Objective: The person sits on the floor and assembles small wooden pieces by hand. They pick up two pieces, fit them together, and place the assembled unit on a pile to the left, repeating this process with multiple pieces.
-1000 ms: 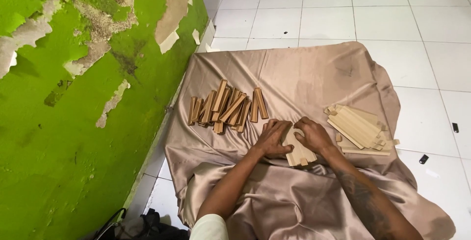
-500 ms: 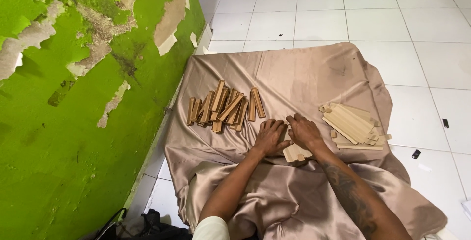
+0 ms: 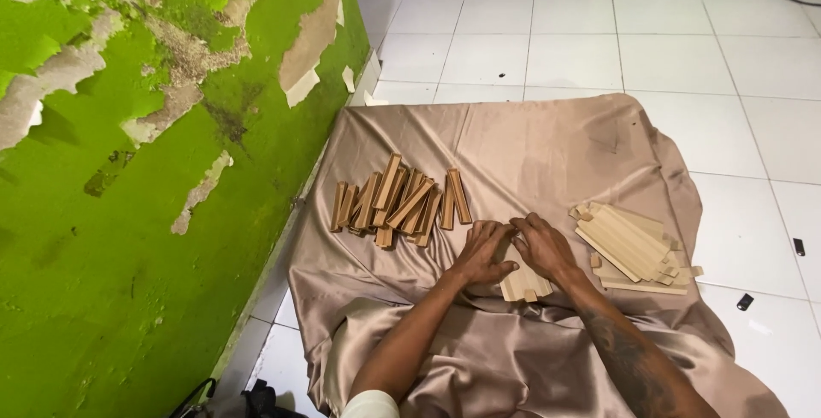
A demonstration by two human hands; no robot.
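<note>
Head view: I see my left hand point(image 3: 481, 253) and right hand point(image 3: 542, 248) palm-down, fingers spread, pressing a notched cardboard piece point(image 3: 523, 283) flat on the tan cloth point(image 3: 530, 140), its long axis pointing away from me, between the folded strips point(image 3: 400, 201) and flat cardboard stack point(image 3: 629, 245).

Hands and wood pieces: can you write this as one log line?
left hand: on flat wood piece | right hand: on same piece | brown sticks: left | pale stack: right | cloth

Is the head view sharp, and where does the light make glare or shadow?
Head view: mostly sharp; soft sheen on the satin cloth, no hard glare. Left hand and right hand cast faint shadows over the small wooden piece. Wide-lens bending at edges.
</note>
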